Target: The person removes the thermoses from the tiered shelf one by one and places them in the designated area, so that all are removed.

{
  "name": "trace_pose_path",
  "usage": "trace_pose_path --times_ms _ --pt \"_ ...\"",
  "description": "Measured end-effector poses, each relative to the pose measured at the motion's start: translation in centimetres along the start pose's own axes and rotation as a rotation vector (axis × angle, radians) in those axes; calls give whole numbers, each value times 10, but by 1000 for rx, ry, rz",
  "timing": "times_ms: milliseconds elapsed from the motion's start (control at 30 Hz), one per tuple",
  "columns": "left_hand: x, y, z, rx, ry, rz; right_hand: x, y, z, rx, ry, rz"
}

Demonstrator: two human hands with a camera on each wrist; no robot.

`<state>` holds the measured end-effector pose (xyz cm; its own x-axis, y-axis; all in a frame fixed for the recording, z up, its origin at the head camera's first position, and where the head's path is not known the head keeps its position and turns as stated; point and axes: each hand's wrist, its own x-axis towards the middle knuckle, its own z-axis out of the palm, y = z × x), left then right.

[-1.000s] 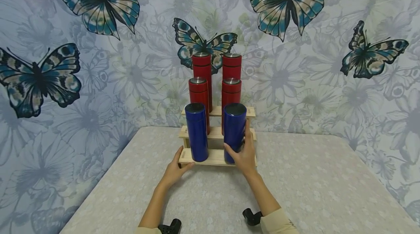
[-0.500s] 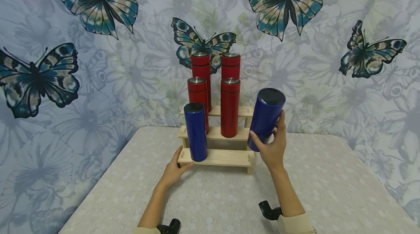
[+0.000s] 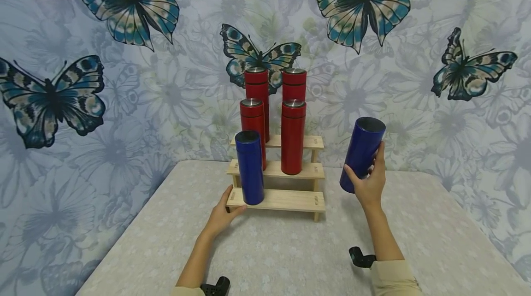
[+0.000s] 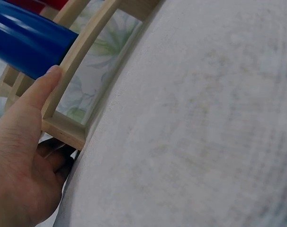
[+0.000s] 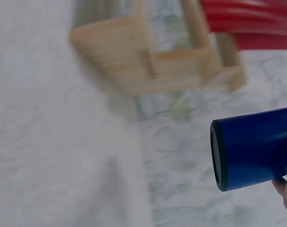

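My right hand (image 3: 371, 186) grips a blue thermos bottle (image 3: 361, 150), held tilted in the air to the right of a three-step wooden display stand (image 3: 292, 199). The bottle's dark base shows in the right wrist view, clear of the stand. At the left end of the lowest step my left hand (image 3: 221, 214) holds the stand, its thumb (image 4: 48, 85) on the front edge and its fingers curled around the end leg. Just beside that hand, another blue thermos bottle (image 3: 250, 174) stands upright on the lowest step.
Red thermos bottles with silver lids fill the upper steps: two on the middle step, including the right one (image 3: 292, 141), and two on the top step, including the left one (image 3: 257, 85). A pale patterned cloth (image 3: 282, 254) covers the table, which meets a butterfly-print backdrop (image 3: 373, 84).
My right hand has lifted the blue thermos bottle off the right end of the lowest step and carried it rightward, tilting it. My left hand stays on the stand.
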<state>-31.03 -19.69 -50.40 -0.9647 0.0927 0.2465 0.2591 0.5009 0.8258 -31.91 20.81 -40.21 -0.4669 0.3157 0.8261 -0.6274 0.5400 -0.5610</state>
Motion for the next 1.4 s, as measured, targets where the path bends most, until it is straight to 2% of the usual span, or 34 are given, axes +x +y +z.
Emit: trace_pose_path --times_ms 100,267,533,767,900,1400 --pt "1 2 0 -13 -2 -26 -7 15 2 -33 -11 15" --pt "1 2 1 -45 7 -79 -20 39 6 -28 -42 65" --pt "1 -2 2 -70 20 -73 -33 63 9 -32 -54 130" --pt "1 -1 1 -69 49 -63 -34 81 11 -79 -61 91" --pt "1 -1 2 -80 48 -42 -34 87 13 -82 -61 89" --pt "0 -1 3 -95 43 -44 -42 87 14 -86 -69 160"
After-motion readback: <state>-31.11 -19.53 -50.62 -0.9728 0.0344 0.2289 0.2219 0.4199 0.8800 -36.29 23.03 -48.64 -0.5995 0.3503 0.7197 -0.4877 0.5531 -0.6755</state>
